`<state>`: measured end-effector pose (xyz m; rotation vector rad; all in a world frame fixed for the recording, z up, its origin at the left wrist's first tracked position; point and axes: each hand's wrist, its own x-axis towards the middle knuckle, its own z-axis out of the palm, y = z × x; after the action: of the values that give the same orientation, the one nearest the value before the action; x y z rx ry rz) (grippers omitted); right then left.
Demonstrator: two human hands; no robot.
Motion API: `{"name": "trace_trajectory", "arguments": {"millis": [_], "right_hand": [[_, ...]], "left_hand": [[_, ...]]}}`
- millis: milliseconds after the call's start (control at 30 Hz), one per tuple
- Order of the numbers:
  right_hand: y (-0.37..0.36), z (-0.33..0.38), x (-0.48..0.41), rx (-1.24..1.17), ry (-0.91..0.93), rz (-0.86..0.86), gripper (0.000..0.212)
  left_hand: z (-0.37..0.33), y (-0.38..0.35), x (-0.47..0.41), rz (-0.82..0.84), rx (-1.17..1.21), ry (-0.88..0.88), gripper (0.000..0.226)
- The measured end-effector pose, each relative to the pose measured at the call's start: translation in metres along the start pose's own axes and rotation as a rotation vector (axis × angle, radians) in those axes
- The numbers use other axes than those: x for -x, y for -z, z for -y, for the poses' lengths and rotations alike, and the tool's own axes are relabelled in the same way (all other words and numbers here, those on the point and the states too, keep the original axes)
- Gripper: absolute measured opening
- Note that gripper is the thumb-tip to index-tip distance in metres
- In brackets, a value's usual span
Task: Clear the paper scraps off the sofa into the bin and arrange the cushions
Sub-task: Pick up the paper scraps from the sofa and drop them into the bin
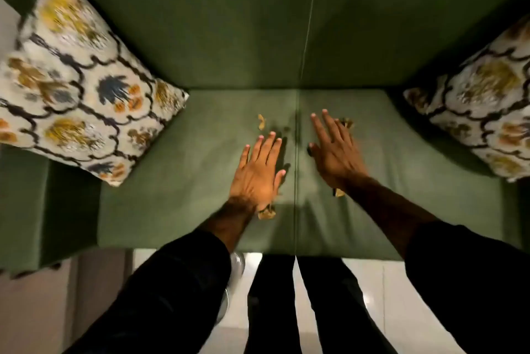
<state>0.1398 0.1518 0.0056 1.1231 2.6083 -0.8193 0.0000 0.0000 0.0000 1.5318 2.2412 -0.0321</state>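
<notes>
Two patterned cushions flank the flat, spread left hand and right hand among paper scraps

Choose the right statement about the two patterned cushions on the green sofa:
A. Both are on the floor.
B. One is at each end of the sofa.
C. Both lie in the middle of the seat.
B: one cushion leans at the left end, the other cushion at the right end of the sofa.

A single head-worn wide-angle camera looks steeply down from above a standing person, close over the sofa seat, facing its backrest beyond the fingers; cushions bow at both edges, floor nearest the wearer.
</notes>
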Motion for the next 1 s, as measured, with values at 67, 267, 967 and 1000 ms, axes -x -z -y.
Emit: {"name": "trace_trajectory", "arguments": {"millis": [67,267,967,1000], "right_hand": [[-0.024,-0.015,-0.009,-0.028,-0.065,0.015,0.066],[-0.082,-0.045,-0.020,-0.007,-0.150,0.173,0.074],[-0.090,-0.092,-0.053,-0.051,0.069,0.217,0.018],[-0.089,-0.092,-0.053,-0.058,0.071,0.221,0.017]], "left_hand": [[-0.001,-0.027,-0.007,0.123,0.035,0.032,0.071],[-0.001,-0.084,-0.002,0.145,0.007,0.088,0.052],[0.023,-0.107,-0.081,0.052,0.161,0.231,0.030],[0.025,-0.105,-0.082,0.030,0.182,0.235,0.032]]}}
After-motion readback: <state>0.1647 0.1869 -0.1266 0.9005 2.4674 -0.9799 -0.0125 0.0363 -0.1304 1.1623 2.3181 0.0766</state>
